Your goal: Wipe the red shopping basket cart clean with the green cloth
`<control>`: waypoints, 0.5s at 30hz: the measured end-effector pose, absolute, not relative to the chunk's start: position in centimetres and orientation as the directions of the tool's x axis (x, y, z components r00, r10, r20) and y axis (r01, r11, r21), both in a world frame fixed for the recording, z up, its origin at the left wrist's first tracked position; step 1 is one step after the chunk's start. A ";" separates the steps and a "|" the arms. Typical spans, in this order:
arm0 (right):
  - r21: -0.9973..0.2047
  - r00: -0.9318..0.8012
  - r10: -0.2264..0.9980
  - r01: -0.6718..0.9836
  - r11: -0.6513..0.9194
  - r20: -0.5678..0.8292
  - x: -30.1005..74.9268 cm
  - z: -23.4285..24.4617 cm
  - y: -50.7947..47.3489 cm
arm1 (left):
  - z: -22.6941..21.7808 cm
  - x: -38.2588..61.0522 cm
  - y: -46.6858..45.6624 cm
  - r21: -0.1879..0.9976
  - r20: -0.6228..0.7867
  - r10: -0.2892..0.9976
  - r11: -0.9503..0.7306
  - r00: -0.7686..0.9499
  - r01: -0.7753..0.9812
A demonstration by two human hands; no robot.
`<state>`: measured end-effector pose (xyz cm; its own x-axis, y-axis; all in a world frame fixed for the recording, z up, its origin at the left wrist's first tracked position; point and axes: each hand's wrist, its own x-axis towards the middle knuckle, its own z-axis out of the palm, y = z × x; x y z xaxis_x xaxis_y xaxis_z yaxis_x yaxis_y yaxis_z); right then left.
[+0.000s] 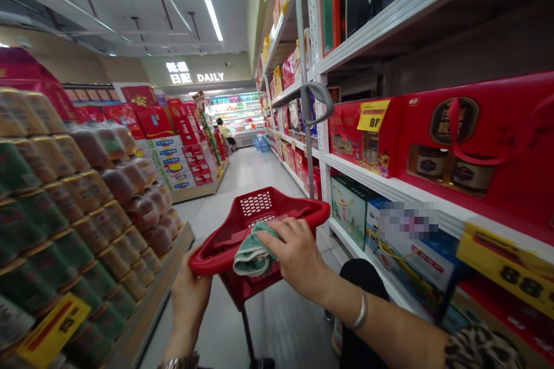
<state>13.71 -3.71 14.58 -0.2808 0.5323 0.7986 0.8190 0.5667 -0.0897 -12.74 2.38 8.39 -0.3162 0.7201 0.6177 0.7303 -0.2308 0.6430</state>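
In the middle of the head view is a red plastic shopping basket on wheels (216,242), with a thick rim and holes in its far wall. My left hand (190,282) grips the rim at its left near corner; some of the fingers are hidden behind it. A folded green cloth with white edges (255,251) is in my right hand (296,248), pressed against the near side of the rim. A grey handle on a long pole (318,106) rises beyond the basket's right side.
White shelving (372,167) with red gift boxes (454,144) runs close along the right. Stacked canned packs (82,202) line the left. The tiled aisle (244,176) leads to a lit fridge display (236,112), where a person (225,130) is low down near blue bags (261,143).
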 end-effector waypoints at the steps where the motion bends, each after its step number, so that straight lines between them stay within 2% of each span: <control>1: -0.089 -0.275 0.531 0.824 0.560 0.802 13.8 14.6 -3.6 | 8.3 -13.0 2.5 0.638 0.615 0.726 -0.229 -0.308 0.735; 11: -0.194 -0.138 0.666 0.896 0.400 0.733 20.8 14.4 -3.2 | 8.3 -14.4 3.3 0.606 0.640 0.709 -0.227 -0.297 0.763; 15: -0.232 -0.057 0.670 0.913 0.335 0.740 24.1 13.6 -2.7 | 8.6 -14.0 3.2 0.604 0.657 0.706 -0.285 -0.263 0.744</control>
